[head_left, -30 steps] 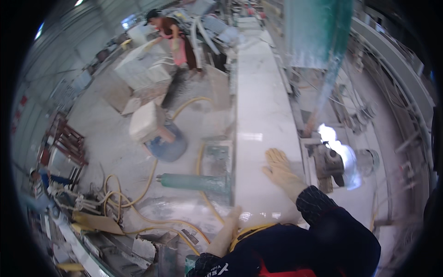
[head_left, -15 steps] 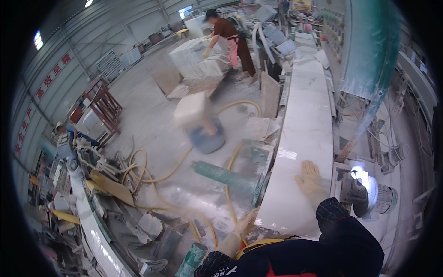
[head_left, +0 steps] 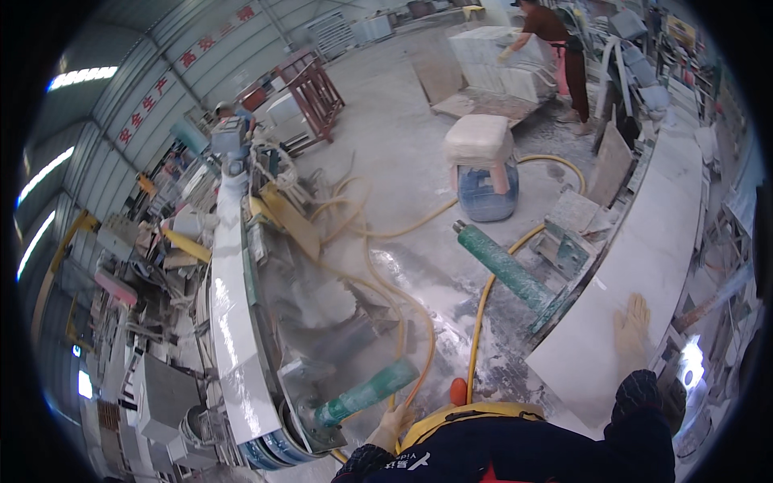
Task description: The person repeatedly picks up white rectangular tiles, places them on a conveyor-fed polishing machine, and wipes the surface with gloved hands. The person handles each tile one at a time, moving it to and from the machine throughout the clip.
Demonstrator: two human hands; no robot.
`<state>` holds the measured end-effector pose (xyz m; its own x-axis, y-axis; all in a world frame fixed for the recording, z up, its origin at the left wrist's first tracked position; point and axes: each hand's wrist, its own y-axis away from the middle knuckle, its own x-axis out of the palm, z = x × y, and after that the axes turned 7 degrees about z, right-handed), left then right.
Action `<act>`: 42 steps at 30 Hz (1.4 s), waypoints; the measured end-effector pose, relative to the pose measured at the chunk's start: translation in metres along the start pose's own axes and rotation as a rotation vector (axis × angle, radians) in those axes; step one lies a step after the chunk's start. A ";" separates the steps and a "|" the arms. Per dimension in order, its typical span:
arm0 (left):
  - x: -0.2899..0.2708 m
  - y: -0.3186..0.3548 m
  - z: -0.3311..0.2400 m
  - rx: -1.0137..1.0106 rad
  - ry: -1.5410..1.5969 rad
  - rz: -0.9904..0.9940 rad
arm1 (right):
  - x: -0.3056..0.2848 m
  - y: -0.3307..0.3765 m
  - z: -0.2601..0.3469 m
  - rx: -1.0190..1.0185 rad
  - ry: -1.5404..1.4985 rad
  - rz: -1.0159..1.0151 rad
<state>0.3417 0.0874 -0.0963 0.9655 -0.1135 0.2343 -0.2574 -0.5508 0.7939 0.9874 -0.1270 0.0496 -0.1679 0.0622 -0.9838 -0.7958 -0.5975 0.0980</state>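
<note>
1. The right hand, in a pale glove, lies flat with fingers spread and released on the long white stone slab, near the slab's near end and right edge.
2. The left hand, also gloved, sits low beside a green cylindrical tube; whether its fingers grasp the tube cannot be told.
3. The slab is smooth, pale and dusty, and runs away from the person in a gentle curve.
4. A second green tube leans against the slab's left edge.
5. Yellow hoses loop across the wet, grey floor between slab and curved white stone piece.
6. The slab's surface ahead of the right hand lies bare.
</note>
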 end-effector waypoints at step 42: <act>-0.009 0.017 -0.005 0.097 -0.253 -0.139 | 0.015 -0.028 -0.005 0.069 0.097 -0.149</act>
<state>0.3286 0.0838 -0.0820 0.9734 -0.2272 -0.0299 -0.1288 -0.6503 0.7487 1.0096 -0.1134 0.0316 0.0092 0.0663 -0.9978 -0.8461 -0.5312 -0.0431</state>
